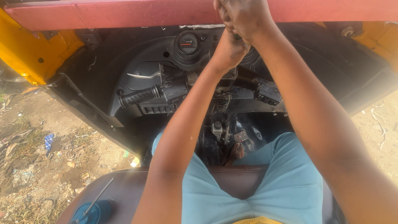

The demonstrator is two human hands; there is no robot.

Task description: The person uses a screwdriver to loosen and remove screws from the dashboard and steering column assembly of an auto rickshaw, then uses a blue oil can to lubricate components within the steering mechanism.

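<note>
Head view: both hands raised together at the red painted metal crossbar.
Right hand: fist closed, contents hidden.
Left hand: pressed under it.
Below: round black dashboard gauge, ribbed black rubber handlebar grip.

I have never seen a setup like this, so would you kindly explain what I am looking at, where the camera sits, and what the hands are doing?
The single picture comes from a camera worn on a person's head, looking down past their own arms. They sit on a brown seat in light blue trousers, inside a small yellow and red vehicle steered by a handlebar. The black ribbed handlebar grip sticks out to the left, with a round gauge above it on the black dashboard. Both hands are raised together at the red bar across the top: the left hand just below the right hand. What they hold, if anything, is hidden. On the seat lies a blue round lid with a thin metal rod across it. Outside is littered dirt ground.
</note>
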